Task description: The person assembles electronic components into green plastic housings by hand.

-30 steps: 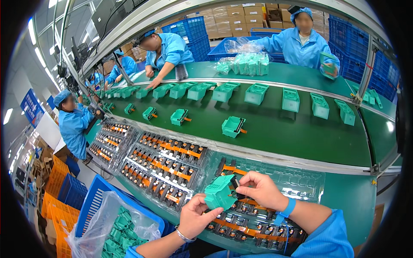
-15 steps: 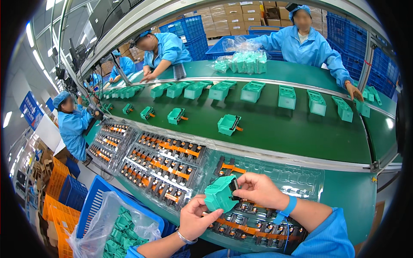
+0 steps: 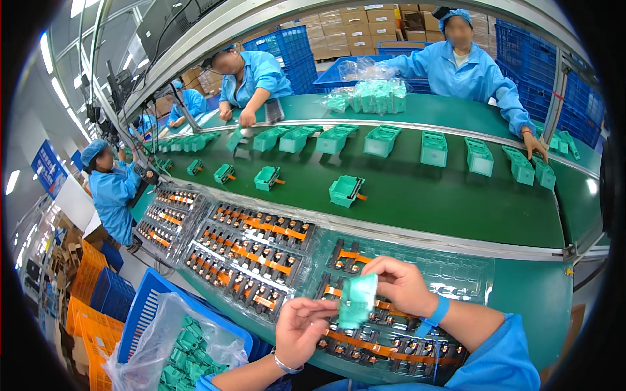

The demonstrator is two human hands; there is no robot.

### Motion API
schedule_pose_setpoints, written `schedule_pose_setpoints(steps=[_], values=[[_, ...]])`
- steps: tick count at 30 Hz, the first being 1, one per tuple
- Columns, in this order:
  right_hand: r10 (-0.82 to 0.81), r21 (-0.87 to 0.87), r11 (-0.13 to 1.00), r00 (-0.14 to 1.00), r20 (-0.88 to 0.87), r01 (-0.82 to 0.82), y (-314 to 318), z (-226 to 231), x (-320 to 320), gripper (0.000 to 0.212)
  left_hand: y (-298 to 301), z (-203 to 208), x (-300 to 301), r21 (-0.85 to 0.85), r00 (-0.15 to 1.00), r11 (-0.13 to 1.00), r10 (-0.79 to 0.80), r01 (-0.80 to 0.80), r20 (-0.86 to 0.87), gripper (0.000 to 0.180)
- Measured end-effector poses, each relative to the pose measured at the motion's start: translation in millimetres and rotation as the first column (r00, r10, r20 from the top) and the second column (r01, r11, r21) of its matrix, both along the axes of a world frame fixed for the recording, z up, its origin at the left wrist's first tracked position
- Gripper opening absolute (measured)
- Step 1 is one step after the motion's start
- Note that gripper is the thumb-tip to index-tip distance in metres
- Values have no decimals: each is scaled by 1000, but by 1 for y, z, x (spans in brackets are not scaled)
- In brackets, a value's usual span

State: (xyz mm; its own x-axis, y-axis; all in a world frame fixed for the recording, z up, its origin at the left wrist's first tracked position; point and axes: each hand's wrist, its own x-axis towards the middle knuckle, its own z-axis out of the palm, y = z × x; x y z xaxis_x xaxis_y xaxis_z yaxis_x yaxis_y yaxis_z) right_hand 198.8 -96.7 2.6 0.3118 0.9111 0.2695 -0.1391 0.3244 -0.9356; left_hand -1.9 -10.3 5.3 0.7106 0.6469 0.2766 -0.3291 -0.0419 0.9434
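My right hand (image 3: 405,288) grips a green plastic housing (image 3: 357,301) by its upper right side, above a clear tray. The housing is smeared by motion, and the black part seen on it earlier cannot be made out. To its left is my left hand (image 3: 301,331), fingers stretched loosely and fingertips at the housing's edge. Under both hands, the clear plastic tray (image 3: 456,264) holds rows of small black parts joined by orange flat strips (image 3: 372,345). A blue band circles my right wrist; a pale bracelet is on my left.
Beyond the tray runs a green conveyor belt (image 3: 424,195) carrying green housings (image 3: 345,190) in two rows. More filled trays (image 3: 244,251) lie to the left. A blue crate (image 3: 147,306) with bagged green pieces stands at lower left. Several co-workers in blue work around the belt.
The housing has turned and shifted right and slightly down; my left fingers have loosened from around it. Across the belt, one co-worker tilts up a housing; the far-right one's housing is lower on the belt.
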Motion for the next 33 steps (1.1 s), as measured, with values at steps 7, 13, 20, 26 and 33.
schedule_pose_setpoints(steps=[7,13,20,26,33], values=[[13,202,977,958,286,-74,2,5,7,19,10,14,3,32,991,993,-110,113,-82,40],[-76,333,934,836,544,-132,5,13,3,22,14,14,0,264,985,962,-25,70,-170,35],[-105,371,907,745,658,-200,4,15,5,26,14,18,0,455,979,889,46,50,-198,21],[-4,301,916,743,669,-266,2,14,2,25,11,16,2,297,987,954,2,46,-161,15],[-133,-88,986,985,108,142,-4,6,15,13,21,9,7,-251,987,955,144,-159,-76,15]])
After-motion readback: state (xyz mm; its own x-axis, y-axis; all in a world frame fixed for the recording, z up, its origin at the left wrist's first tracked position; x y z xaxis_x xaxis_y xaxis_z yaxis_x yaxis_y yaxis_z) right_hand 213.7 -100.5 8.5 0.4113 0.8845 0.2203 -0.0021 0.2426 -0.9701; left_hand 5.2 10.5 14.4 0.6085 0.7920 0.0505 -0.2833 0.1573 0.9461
